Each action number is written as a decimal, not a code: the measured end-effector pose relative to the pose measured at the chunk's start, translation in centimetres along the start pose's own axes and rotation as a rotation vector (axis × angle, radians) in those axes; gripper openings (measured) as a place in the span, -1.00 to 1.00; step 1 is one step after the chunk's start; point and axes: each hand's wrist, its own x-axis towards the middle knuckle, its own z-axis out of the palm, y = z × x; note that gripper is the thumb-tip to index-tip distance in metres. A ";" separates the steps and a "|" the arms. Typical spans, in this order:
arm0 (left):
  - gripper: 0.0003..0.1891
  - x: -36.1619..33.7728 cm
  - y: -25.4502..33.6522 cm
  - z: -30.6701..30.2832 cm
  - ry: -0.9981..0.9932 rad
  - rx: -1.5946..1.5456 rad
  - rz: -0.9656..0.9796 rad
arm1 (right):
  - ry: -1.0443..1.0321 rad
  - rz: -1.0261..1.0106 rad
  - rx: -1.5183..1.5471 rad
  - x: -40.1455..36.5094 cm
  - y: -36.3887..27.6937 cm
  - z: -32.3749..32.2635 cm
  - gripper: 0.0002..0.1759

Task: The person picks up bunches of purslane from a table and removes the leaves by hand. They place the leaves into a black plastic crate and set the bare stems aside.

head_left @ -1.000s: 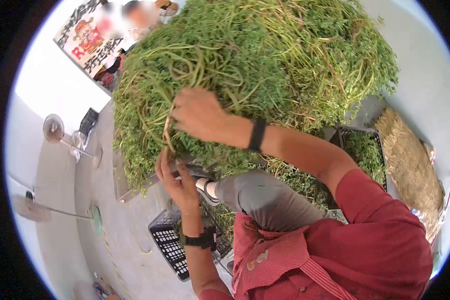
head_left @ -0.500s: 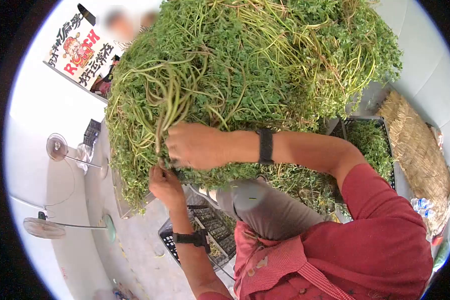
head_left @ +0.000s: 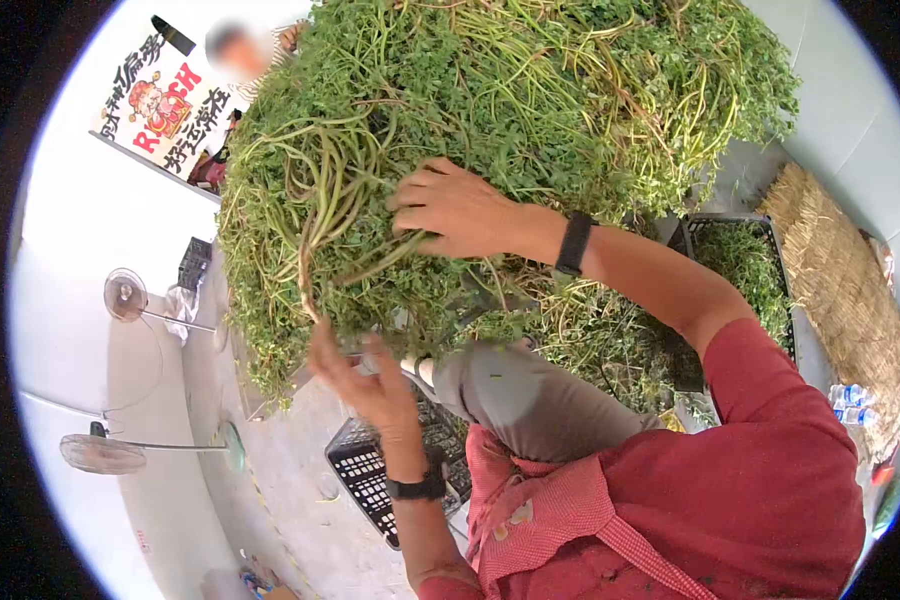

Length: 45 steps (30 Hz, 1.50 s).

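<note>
A big heap of leafy green stems (head_left: 530, 130) fills the upper middle of the view. My right hand (head_left: 460, 210) is over its near left part, palm down with the fingers spread. A blurred loose stem (head_left: 370, 268) runs up toward its fingertips. Below and to the left, my left hand (head_left: 365, 380) is raised at the heap's edge, blurred, its thumb and fingers apart. The brownish end of a bundle of thick stems (head_left: 308, 280) hangs down right at the left fingertips. Both wrists wear black bands.
A black crate (head_left: 365, 470) stands on the floor below my left hand. Another crate (head_left: 778, 250) holds greens at right, beside a straw mat (head_left: 840, 300) and water bottles (head_left: 852, 405). Fans (head_left: 100, 453) stand at left. Another person (head_left: 240, 55) is behind the heap.
My right hand has moved up and right, away from my left, and its fingers have spread. My left hand has opened and shifted slightly right. A loose stem now shows between them.
</note>
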 end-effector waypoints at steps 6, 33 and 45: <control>-0.40 -2.6 3.3 1.1 -0.267 -0.809 -0.244 | 0.082 0.003 -0.098 0.5 -6.2 -2.3 -0.85; -0.79 -6.3 -1.1 -16.4 0.336 -1.812 -0.644 | -0.303 0.062 -0.186 0.6 0.5 -1.9 -0.62; -0.78 -9.3 -3.4 -15.6 0.025 -2.275 -0.674 | -0.404 -0.118 -0.183 1.0 -1.5 -5.2 -0.48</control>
